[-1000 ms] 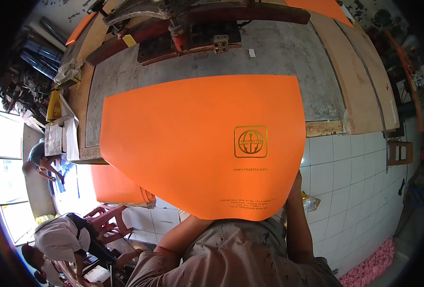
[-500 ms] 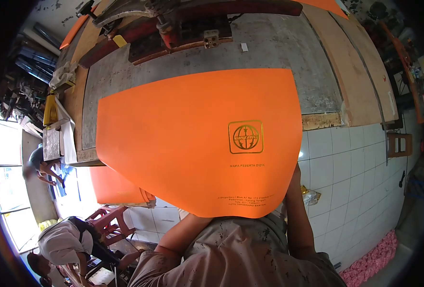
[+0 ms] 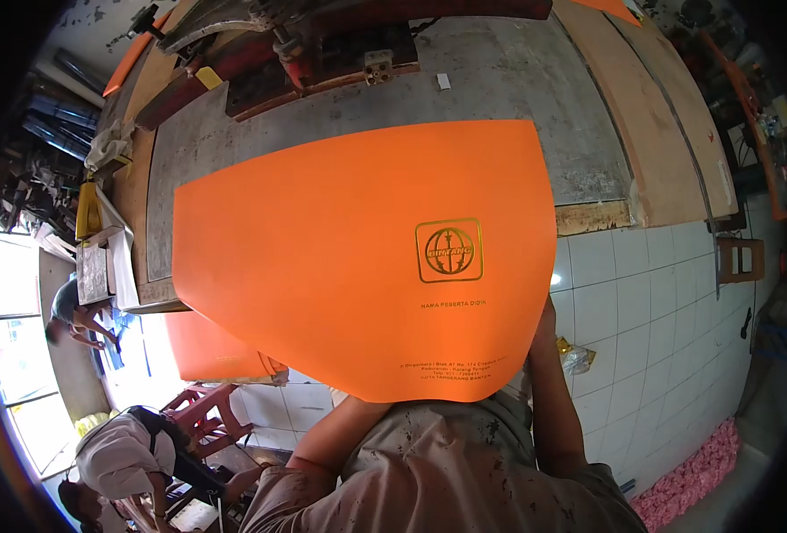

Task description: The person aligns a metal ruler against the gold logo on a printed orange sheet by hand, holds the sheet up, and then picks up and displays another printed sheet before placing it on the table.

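Clearly, the orange sheet (image 3: 340, 258) is the thing to mind: it spreads in front of the body, its near edge beside the stained shirt (image 3: 438, 471), its far part over the grey surface (image 3: 580, 160). Whether that far part touches the surface, I cannot tell. Both forearms run up to it and vanish: the left forearm (image 3: 335, 435) at the near edge, the right forearm (image 3: 555, 400) at the right. The left hand and right hand are hidden behind it, so how far open they are, or how they grip, cannot be told.

Good handling here means supporting the sheet evenly from below, because its near edge bows and a hard pinch could crease it. Fingers belong on plain margins, away from the gold emblem (image 3: 449, 250) and the small lettering (image 3: 454, 304). A gap from the shirt would guard against smudges, and the far corners should clear the metal block (image 3: 378, 67).
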